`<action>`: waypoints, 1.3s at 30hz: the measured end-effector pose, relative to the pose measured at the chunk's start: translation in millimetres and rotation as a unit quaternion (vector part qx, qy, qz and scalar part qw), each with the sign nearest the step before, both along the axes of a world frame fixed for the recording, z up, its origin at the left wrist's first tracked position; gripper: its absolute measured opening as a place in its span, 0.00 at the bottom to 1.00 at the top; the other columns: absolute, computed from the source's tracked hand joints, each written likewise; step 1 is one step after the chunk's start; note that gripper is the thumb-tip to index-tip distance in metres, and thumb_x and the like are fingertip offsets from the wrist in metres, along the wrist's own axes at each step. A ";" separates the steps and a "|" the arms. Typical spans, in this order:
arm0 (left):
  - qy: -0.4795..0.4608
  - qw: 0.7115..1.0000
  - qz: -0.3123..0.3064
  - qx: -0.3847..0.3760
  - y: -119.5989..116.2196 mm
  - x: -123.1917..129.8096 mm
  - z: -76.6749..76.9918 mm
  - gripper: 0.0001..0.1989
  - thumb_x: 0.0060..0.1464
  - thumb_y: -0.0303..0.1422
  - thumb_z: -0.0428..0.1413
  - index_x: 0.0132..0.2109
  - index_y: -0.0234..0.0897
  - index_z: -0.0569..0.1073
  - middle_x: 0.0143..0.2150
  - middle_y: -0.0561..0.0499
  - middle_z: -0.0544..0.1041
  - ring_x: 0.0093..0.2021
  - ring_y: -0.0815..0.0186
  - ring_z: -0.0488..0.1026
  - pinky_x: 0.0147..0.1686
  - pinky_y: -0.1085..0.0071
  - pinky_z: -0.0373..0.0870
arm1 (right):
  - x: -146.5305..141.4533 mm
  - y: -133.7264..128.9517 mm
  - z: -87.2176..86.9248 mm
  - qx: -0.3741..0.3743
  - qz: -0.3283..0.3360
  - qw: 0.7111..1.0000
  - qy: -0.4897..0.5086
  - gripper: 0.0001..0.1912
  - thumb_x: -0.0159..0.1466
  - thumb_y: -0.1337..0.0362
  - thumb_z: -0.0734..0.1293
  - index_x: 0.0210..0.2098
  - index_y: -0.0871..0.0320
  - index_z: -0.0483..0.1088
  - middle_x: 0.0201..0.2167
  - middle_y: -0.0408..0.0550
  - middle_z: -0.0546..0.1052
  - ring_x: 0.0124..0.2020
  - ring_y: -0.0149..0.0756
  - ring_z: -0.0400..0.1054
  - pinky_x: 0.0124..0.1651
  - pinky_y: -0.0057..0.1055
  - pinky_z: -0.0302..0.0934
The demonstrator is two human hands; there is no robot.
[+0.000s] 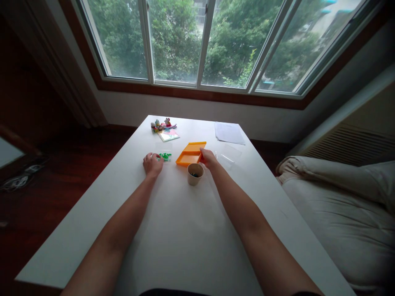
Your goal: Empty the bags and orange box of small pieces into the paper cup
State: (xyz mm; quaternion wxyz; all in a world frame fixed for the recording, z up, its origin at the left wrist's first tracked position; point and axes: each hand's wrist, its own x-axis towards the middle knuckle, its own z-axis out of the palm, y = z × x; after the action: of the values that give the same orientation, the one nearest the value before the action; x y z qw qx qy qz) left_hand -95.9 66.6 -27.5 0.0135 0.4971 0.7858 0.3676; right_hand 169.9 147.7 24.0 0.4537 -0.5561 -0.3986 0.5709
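Observation:
An orange box (189,158) with its lid raised is on the white table, and my right hand (207,158) grips its right side. Just in front of the box stands a brown paper cup (195,175) with small dark pieces inside. To the left, my left hand (152,164) rests by a clear tray holding small green pieces (165,156). Its fingers are curled at the tray's left edge; whether they pinch a piece is too small to tell.
Colourful small toy figures (163,124) stand at the table's far left, by a flat picture card (168,135). White paper sheets (229,133) lie at the far right, with clear plastic (227,157) nearer. A beige sofa (336,213) is right of the table (185,238).

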 end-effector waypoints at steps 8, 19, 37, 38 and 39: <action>0.021 0.998 -0.047 -0.025 -3.2 4.2 3.9 0.07 0.52 0.37 0.60 0.37 0.40 0.74 0.48 0.45 0.75 0.51 0.55 0.69 0.57 0.58 0.61 | 11.8 6.7 5.5 -0.004 -0.021 0.998 -0.054 0.09 0.63 0.58 0.68 0.35 0.57 0.68 0.28 0.44 0.75 0.27 0.30 0.70 0.30 0.24 0.66; -0.094 0.968 -0.185 0.139 -17.6 42.6 31.9 0.06 0.59 0.35 0.57 0.43 0.39 0.72 0.61 0.43 0.69 0.63 0.56 0.65 0.59 0.58 0.66 | 1.3 -25.0 25.9 0.192 0.028 0.962 -0.191 0.13 0.64 0.56 0.65 0.45 0.55 0.72 0.38 0.46 0.79 0.37 0.33 0.72 0.42 0.28 0.65; -0.323 0.810 -0.465 0.152 -66.8 118.6 29.2 0.34 0.56 0.47 0.60 0.64 0.47 0.56 0.64 0.42 0.64 0.62 0.52 0.67 0.60 0.55 0.64 | 45.1 -80.5 102.3 0.267 0.141 0.888 -0.347 0.20 0.66 0.48 0.63 0.30 0.58 0.73 0.22 0.42 0.74 0.23 0.30 0.66 0.30 0.27 0.55; -0.320 0.811 -0.468 0.144 -67.8 120.9 27.2 0.36 0.55 0.46 0.62 0.65 0.47 0.55 0.64 0.43 0.64 0.62 0.52 0.66 0.61 0.55 0.63 | 47.4 -84.9 108.1 0.278 0.154 0.866 -0.385 0.20 0.66 0.49 0.63 0.30 0.58 0.73 0.22 0.42 0.75 0.24 0.30 0.66 0.30 0.27 0.54; -0.316 0.814 -0.468 0.137 -68.5 122.8 25.9 0.38 0.53 0.45 0.63 0.65 0.47 0.55 0.64 0.43 0.64 0.63 0.52 0.66 0.61 0.56 0.63 | 48.4 -89.7 113.2 0.290 0.163 0.842 -0.424 0.20 0.66 0.49 0.62 0.29 0.58 0.73 0.22 0.42 0.75 0.24 0.31 0.66 0.30 0.27 0.53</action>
State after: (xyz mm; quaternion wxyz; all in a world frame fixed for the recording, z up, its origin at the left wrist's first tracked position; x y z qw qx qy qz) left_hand 26.9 -1.9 -1.7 0.3637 0.6579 0.3521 0.5577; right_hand 218.4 58.1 137.1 0.2815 -0.5142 -0.7843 0.2029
